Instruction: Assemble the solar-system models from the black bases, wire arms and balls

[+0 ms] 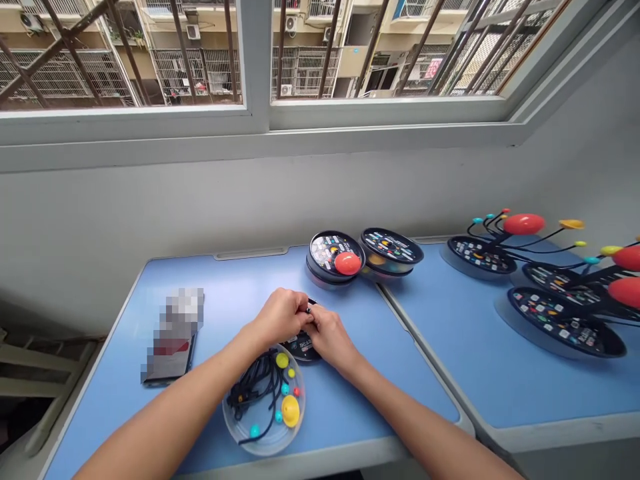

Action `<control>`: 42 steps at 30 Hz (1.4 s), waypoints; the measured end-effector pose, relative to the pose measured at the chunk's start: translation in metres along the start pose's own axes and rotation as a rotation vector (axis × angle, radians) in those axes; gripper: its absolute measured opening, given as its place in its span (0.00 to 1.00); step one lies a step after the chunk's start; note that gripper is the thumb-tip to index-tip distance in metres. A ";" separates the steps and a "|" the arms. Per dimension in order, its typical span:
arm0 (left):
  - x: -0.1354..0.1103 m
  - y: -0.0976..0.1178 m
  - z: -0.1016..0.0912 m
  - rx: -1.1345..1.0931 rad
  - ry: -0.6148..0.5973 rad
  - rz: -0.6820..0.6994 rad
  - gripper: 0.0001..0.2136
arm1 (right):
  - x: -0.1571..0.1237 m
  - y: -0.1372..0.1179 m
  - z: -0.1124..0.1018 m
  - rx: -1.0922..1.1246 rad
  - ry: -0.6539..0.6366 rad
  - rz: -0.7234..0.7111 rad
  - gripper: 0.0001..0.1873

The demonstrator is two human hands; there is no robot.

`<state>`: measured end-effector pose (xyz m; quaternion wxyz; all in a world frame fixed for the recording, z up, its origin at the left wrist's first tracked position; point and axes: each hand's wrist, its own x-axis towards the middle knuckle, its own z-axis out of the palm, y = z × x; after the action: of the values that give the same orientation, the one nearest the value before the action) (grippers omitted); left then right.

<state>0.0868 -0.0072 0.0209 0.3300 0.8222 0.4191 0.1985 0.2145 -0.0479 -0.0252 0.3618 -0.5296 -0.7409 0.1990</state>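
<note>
My left hand (281, 319) and my right hand (331, 335) meet over the desk with fingers pinched together. Between the fingertips shows a small black part (309, 311), mostly covered, and its exact kind is hidden. Beneath them lies a round black printed disc (303, 345), partly blocked by the hands. Close to me, by my left forearm, sits a clear plastic bowl (235, 433). It holds thin black rods (267, 373), a yellow half-ball (290, 411) and several small yellow, turquoise and red balls.
Two round black containers (393, 248) stand at the back, one with a red ball (347, 263) on top. Assembled planet models (565, 320) with projecting arms occupy the right desk. A phone-like object (175, 357), partly pixelated, lies left. A seam (425, 350) divides the blue desks (225, 293).
</note>
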 end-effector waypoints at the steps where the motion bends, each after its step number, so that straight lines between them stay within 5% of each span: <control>1: 0.000 0.000 0.000 -0.006 -0.005 -0.007 0.09 | 0.000 0.000 -0.001 0.001 -0.004 0.000 0.09; 5: -0.003 0.004 -0.009 -0.023 -0.057 -0.009 0.02 | 0.001 -0.001 -0.008 0.002 -0.031 -0.012 0.09; 7: -0.011 0.004 -0.019 -0.072 -0.044 -0.026 0.08 | -0.002 -0.001 -0.015 0.001 -0.026 -0.012 0.07; 10: -0.039 0.000 -0.035 -0.131 0.119 -0.117 0.15 | -0.011 -0.003 -0.029 -0.008 0.025 0.004 0.02; 14: -0.097 -0.014 -0.042 -0.060 0.351 -0.255 0.06 | -0.032 -0.019 -0.043 -0.022 0.074 -0.003 0.04; 19: -0.153 -0.023 -0.028 -0.064 0.465 -0.337 0.08 | -0.047 -0.058 -0.031 -0.011 -0.271 -0.252 0.08; 24: -0.170 -0.019 -0.018 -0.062 0.522 -0.334 0.08 | -0.049 -0.083 -0.003 -0.310 -0.472 -0.410 0.11; 30: -0.169 -0.021 -0.024 0.008 0.412 -0.297 0.08 | -0.052 -0.081 0.012 -0.407 -0.490 -0.513 0.11; 35: -0.156 -0.016 -0.029 0.129 0.227 -0.225 0.08 | -0.043 -0.085 -0.002 -0.167 -0.578 -0.409 0.13; 42: -0.134 -0.002 -0.018 0.506 -0.040 -0.154 0.07 | -0.040 -0.070 -0.030 0.407 -0.394 0.093 0.05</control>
<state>-0.0015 -0.1095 0.0260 0.1363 0.8481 0.5100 0.0453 0.1992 -0.1132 0.0295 0.3003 -0.4305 -0.7166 0.4592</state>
